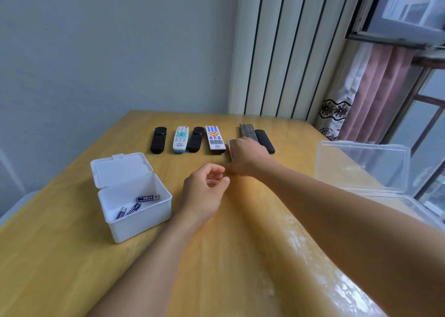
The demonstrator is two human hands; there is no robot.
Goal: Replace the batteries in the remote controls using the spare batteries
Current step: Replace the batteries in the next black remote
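Note:
A row of remote controls lies across the far part of the wooden table (216, 256): a black remote (158, 140), a white and teal remote (180, 139), another black remote (196, 139), a white remote with blue and orange buttons (214, 139), a grey remote (247, 131) and a black remote (264, 140). My right hand (245, 159) covers a pale remote (230, 145) in that row and grips it; only its edge shows. My left hand (204, 191) hovers near the middle with fingers loosely curled and nothing in it. An open white box (134, 210) holds three blue batteries (147, 198).
A clear plastic box (363, 165) with its lid up stands at the table's right edge. The wall is behind the remotes; a curtain and window lie to the right. Bare tabletop stretches toward me in front of the boxes.

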